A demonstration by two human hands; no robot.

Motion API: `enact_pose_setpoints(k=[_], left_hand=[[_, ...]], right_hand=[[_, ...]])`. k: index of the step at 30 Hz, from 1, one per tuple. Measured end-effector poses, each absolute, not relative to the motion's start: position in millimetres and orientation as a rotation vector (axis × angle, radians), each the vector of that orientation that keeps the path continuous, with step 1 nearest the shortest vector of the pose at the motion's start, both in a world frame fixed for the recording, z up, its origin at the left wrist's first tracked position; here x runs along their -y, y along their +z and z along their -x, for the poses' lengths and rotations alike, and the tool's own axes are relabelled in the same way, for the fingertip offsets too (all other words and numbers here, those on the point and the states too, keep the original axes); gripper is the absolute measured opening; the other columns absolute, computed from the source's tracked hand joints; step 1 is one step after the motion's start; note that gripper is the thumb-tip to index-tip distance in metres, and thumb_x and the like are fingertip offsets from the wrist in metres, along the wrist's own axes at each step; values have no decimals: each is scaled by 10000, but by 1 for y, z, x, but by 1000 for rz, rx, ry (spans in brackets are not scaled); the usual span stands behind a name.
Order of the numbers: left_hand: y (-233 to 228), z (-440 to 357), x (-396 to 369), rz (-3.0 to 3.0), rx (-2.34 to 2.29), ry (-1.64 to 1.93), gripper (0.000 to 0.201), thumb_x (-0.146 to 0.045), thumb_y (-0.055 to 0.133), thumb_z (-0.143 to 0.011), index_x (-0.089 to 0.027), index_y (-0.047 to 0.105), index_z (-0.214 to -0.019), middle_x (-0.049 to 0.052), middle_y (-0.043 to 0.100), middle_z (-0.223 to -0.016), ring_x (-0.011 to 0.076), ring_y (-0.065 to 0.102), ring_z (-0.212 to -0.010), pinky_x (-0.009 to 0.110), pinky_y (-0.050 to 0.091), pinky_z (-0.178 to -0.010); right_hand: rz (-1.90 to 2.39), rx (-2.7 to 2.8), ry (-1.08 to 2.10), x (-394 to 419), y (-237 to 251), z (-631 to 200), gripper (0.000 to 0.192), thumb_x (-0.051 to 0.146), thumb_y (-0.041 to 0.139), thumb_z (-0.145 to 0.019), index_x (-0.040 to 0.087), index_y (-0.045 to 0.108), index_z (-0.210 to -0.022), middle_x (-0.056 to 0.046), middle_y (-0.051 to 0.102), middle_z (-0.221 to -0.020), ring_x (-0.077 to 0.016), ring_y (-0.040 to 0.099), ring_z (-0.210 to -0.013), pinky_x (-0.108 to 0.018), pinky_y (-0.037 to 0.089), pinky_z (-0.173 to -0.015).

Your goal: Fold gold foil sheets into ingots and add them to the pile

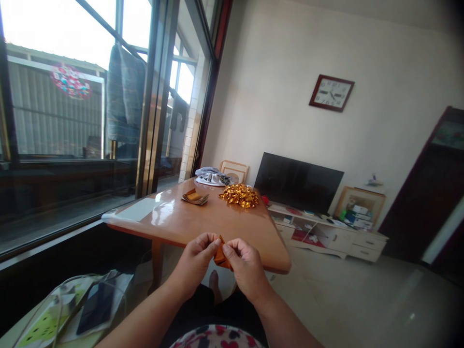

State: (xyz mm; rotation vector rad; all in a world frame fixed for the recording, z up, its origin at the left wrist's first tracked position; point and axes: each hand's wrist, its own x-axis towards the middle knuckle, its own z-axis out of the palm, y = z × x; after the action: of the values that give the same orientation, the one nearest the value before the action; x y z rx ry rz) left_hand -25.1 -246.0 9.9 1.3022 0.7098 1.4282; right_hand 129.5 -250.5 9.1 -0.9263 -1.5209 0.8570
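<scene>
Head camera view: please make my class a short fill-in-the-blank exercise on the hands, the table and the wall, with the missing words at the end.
1. The left hand and right hand both pinch ____ foil piece between them.
2. In the picture, the shiny gold pile on the table lies to the ____ of the paper stack.
3. The framed, numbered dial on the wall belongs to a ____.

Missing words: one; right; clock.
</scene>
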Motion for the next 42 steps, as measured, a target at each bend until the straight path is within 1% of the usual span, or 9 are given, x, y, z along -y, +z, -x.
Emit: enact_pose_setpoints(k=[3,8,11,14,23,28,31,35,42], left_hand=[[10,25,245,-1393,-767,1443,317,-459,709,-886,-160,647,-798,4,582,-705,143,514,-665,253,416,-636],[9,25,244,-1567,-859,1450,327,-475,692,-894,-166,664,-791,10,590,-693,151,517,-645,253,414,-610],[6,24,243,-1680,-916,1463,323,-460,684,-902,-171,670,-758,15,600,-686,156,526,-647,251,402,-612],[4,23,242,-1757,-943,1441,301,-440,661,-919,-173,691,-783,26,622,-711,169,548,-678,257,405,-630],[14,24,242,-1850,-948,1343,282,-383,675,-891,-182,644,-694,0,561,-670,150,487,-645,244,360,-600],[8,26,237,-1710,-903,1306,332,-463,694,-874,-172,645,-720,-14,539,-652,136,458,-613,237,344,-573],[5,28,233,-1515,-847,1325,367,-512,707,-859,-161,665,-763,-4,575,-667,141,493,-622,246,379,-596],[6,36,227,-1308,-770,1425,360,-500,723,-861,-161,658,-757,11,624,-691,148,539,-658,258,425,-654],[7,42,221,-1011,-698,1489,316,-429,784,-811,-151,653,-738,0,615,-697,124,542,-641,241,416,-623]], right_hand=[[942,1521,872,250,10,-131,289,464,693,-910,182,681,-846,28,612,-661,-128,531,-593,-240,438,-577],[925,1556,684,248,17,-135,230,411,658,-937,192,726,-955,-15,696,-821,-169,610,-752,-273,497,-717],[946,1642,526,247,22,-137,201,371,652,-939,196,737,-889,-26,710,-830,-188,630,-793,-283,492,-751],[965,1687,435,247,24,-139,225,352,627,-955,198,703,-811,-22,685,-790,-186,619,-763,-281,476,-721],[999,1681,296,244,9,-138,242,362,579,-974,208,634,-795,-32,644,-781,-196,580,-769,-290,452,-688],[971,1567,680,235,8,-134,291,448,633,-938,188,657,-810,-8,644,-716,-170,570,-675,-267,455,-618],[909,1506,865,233,11,-136,340,510,658,-920,175,713,-917,-25,701,-809,-183,622,-755,-274,489,-689],[950,1377,847,232,11,-143,411,567,642,-922,176,738,-1005,-58,743,-964,-217,645,-926,-291,483,-796],[969,1290,863,234,0,-146,391,554,647,-916,188,735,-1020,-55,744,-938,-204,632,-868,-274,452,-721]])
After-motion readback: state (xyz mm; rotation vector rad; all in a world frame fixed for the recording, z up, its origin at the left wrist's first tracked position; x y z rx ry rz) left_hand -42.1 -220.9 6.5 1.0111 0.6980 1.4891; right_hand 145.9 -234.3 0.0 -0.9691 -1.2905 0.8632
